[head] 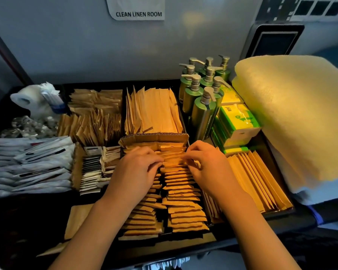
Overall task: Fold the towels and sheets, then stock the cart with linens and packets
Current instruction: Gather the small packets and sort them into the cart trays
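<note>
— Where the black cart tray (281, 212) comes nearest the person, what are the hands doing?

— Both are down in the middle compartment at the near edge, among two rows of small brown paper packets (180, 193) standing on edge. The left hand (137, 168) is curled, its fingertips pinching the top edge of a packet near the far end of the rows. The right hand (206, 164) is curled the same way, thumb and fingers closed on packets just beside the left hand's. The fingertips of the two hands nearly meet.

— What lies behind them?

— A cardboard flap (154, 137) stands at the far end of that compartment. Beyond it is a compartment of long tan sachets (154, 111), and to its left more brown packets (94, 114) in piles.

— And along the sides?

— Toward the right edge, larger brown envelopes (258, 178) lean in a row. Behind them sit green and white tissue packs (238, 121) and a cluster of green pump bottles (201, 92) at the far right corner. Left of the hands are small white and dark sachets (92, 168), then white wrapped items (29, 164) at the left edge.

— Any linens?

— A folded yellowish towel (297, 114) lies on a stack just beside the tray's right edge. On the wall behind, a sign (138, 11) reads "CLEAN LINEN ROOM".
</note>
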Action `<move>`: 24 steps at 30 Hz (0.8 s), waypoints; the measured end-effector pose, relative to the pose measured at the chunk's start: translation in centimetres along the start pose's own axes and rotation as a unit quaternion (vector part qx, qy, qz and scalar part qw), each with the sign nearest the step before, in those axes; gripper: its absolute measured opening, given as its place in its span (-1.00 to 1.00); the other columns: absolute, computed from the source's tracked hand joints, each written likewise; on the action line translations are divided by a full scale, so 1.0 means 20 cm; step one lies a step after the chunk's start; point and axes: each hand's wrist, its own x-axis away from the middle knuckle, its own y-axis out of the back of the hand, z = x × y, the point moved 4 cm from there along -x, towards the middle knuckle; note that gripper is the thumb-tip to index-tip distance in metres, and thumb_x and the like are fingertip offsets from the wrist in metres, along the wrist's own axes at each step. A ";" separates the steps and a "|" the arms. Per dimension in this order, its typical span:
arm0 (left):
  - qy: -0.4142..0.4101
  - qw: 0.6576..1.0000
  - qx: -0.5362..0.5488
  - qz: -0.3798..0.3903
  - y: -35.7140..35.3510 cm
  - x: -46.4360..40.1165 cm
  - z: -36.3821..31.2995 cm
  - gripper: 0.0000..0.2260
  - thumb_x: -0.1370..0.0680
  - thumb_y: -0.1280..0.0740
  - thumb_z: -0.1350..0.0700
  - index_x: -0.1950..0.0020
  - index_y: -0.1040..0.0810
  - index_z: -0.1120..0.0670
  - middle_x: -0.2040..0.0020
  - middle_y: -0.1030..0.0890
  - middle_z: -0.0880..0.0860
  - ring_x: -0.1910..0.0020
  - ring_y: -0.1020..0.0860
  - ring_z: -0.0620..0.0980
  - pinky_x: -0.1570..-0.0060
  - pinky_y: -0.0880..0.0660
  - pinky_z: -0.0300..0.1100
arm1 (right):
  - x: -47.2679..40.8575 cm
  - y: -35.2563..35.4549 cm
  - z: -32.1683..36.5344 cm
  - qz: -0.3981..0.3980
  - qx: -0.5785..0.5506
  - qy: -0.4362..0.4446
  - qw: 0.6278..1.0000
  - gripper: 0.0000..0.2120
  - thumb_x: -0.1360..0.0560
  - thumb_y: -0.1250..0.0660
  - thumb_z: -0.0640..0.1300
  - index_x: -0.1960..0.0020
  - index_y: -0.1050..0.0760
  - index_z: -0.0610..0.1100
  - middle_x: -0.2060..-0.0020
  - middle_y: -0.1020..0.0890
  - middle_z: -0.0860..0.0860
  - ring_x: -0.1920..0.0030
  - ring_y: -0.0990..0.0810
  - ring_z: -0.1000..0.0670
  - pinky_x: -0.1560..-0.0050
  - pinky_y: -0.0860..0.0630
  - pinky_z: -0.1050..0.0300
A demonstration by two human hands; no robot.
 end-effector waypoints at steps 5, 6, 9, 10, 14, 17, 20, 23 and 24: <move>0.020 0.999 0.006 -0.030 0.16 0.11 0.10 -0.81 -0.54 -0.48 0.13 -0.13 -0.73 -0.05 -0.01 -0.64 -0.16 -0.04 -0.57 -0.17 -0.10 -0.58 -0.12 | 0.00 0.01 0.17 0.007 -0.038 0.022 0.999 -0.75 -0.50 -0.51 -0.13 -0.13 -0.70 0.11 -0.06 -0.58 0.18 -0.11 -0.53 0.11 -0.14 -0.52 0.20; 0.023 0.999 0.007 -0.039 0.19 0.13 0.12 -0.81 -0.53 -0.49 0.15 -0.12 -0.74 -0.03 0.00 -0.65 -0.14 -0.02 -0.58 -0.15 -0.08 -0.59 -0.10 | -0.01 0.01 0.22 0.016 -0.043 0.031 0.998 -0.74 -0.50 -0.51 -0.13 -0.14 -0.69 0.13 -0.07 -0.57 0.19 -0.13 -0.52 0.11 -0.16 -0.51 0.21; 0.027 0.998 0.011 -0.054 0.28 0.23 0.21 -0.82 -0.50 -0.50 0.19 -0.08 -0.74 0.02 0.02 -0.65 -0.11 0.00 -0.60 -0.13 -0.04 -0.60 -0.11 | -0.02 -0.02 0.37 0.038 -0.048 0.062 0.996 -0.72 -0.50 -0.50 -0.13 -0.16 -0.68 0.13 -0.11 -0.57 0.20 -0.16 -0.51 0.12 -0.19 -0.52 0.19; 0.031 0.998 0.011 -0.054 0.32 0.27 0.24 -0.82 -0.50 -0.51 0.20 -0.07 -0.74 0.01 0.03 -0.65 -0.12 0.00 -0.59 -0.15 -0.04 -0.58 -0.17 | -0.02 -0.03 0.43 0.040 -0.053 0.077 0.995 -0.73 -0.50 -0.50 -0.13 -0.16 -0.68 0.12 -0.10 -0.57 0.20 -0.15 -0.51 0.13 -0.19 -0.53 0.19; 0.048 0.997 0.016 -0.060 0.44 0.45 0.37 -0.83 -0.48 -0.53 0.20 -0.03 -0.75 -0.02 0.04 -0.64 -0.18 0.02 -0.57 -0.24 -0.02 -0.48 -0.39 | -0.01 -0.12 0.67 0.064 -0.049 0.155 0.985 -0.77 -0.53 -0.47 -0.14 -0.16 -0.68 0.06 -0.10 -0.58 0.15 -0.13 -0.52 0.12 -0.15 -0.54 0.13; 0.064 0.996 0.022 -0.065 0.50 0.57 0.45 -0.82 -0.47 -0.55 0.21 -0.01 -0.75 -0.02 0.05 -0.64 -0.19 0.02 -0.59 -0.22 -0.02 -0.53 -0.26 | 0.00 -0.21 0.83 0.096 -0.051 0.202 0.973 -0.80 -0.56 -0.43 -0.16 -0.16 -0.69 0.00 -0.09 -0.61 0.08 -0.12 -0.55 0.06 -0.12 -0.53 0.04; 0.076 0.995 0.036 -0.060 0.53 0.68 0.52 -0.84 -0.48 -0.55 0.20 -0.01 -0.75 -0.03 0.05 -0.63 -0.21 0.00 -0.59 -0.23 -0.03 -0.51 -0.25 | 0.01 -0.32 0.95 0.141 -0.052 0.228 0.962 -0.80 -0.56 -0.42 -0.15 -0.16 -0.69 -0.01 -0.07 -0.61 0.07 -0.10 -0.57 0.03 -0.10 -0.53 0.01; 0.084 0.994 0.038 -0.056 0.55 0.75 0.57 -0.85 -0.49 -0.54 0.20 0.00 -0.75 -0.02 0.06 -0.62 -0.21 0.01 -0.58 -0.22 0.00 -0.53 -0.21 | 0.02 -0.41 1.02 0.179 -0.047 0.234 0.954 -0.77 -0.52 -0.41 -0.15 -0.16 -0.67 0.01 -0.05 -0.60 0.07 -0.10 -0.58 -0.01 -0.07 -0.56 -0.05; 0.087 0.994 0.038 -0.055 0.55 0.77 0.58 -0.86 -0.49 -0.54 0.20 0.00 -0.75 -0.01 0.07 -0.61 -0.21 0.02 -0.58 -0.22 0.01 -0.53 -0.19 | 0.02 -0.44 1.04 0.194 -0.036 0.233 0.952 -0.75 -0.51 -0.41 -0.13 -0.17 -0.66 0.03 -0.05 -0.60 0.07 -0.10 -0.58 -0.02 -0.06 -0.56 -0.07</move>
